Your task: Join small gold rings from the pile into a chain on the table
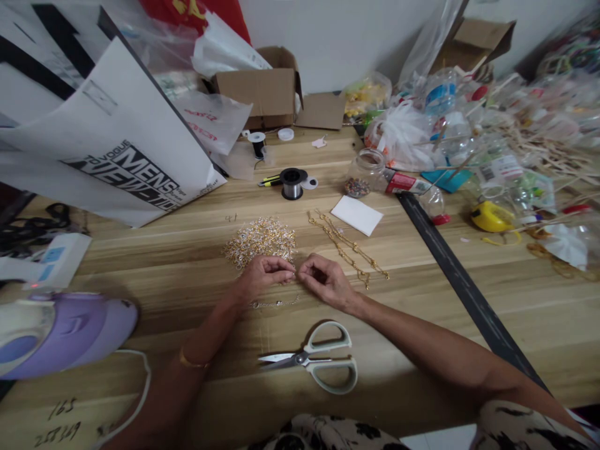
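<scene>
My left hand (263, 273) and my right hand (324, 280) meet at the middle of the wooden table (187, 262), fingertips pinched together around something tiny that I cannot make out. A thin beaded strand (275, 304) lies on the wood just under my left wrist. Right behind the hands sits a heap of small gold and silver beads (260, 240). Finished gold chains (347, 248) lie to the right of the heap.
Pale-handled scissors (315, 362) lie near the front edge. A wire spool (293, 183), a white card (357, 215), a bead jar (364, 173), cardboard boxes (265, 87), a printed white bag (117, 150) and plastic clutter (492, 144) ring the work spot. A purple device (60, 331) sits front left.
</scene>
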The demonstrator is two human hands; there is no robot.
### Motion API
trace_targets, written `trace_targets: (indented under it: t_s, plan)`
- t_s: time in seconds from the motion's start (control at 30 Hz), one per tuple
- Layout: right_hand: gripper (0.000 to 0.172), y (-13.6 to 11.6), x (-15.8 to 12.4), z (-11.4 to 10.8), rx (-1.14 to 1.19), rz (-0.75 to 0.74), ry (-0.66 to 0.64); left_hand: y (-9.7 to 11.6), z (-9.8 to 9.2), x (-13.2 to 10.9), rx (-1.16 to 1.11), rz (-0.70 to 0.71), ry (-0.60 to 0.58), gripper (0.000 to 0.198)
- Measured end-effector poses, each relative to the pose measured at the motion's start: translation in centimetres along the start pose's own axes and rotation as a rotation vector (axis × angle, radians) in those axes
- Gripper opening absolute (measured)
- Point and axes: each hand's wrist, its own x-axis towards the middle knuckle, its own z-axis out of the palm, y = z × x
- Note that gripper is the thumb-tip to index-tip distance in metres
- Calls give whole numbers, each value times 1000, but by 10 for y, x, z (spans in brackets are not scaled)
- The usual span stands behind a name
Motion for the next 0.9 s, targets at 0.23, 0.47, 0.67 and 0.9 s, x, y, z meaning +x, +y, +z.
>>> trace_targets:
  t_s: [0.23, 0.47, 0.67, 0.9]
  plan:
    - [15, 1, 0, 0, 3, 8, -2, -1, 0, 0, 5, 7, 8, 21]
    - [13, 1, 0, 0, -11, -1, 7, -3, 0, 0, 4, 20, -16, 21]
    - [12, 0, 0, 0, -11, 5, 0, -2, 1, 0, 9, 18, -4, 22]
    - [13, 0, 0, 0, -2, 7, 0, -1, 3, -1, 13, 1, 8, 24]
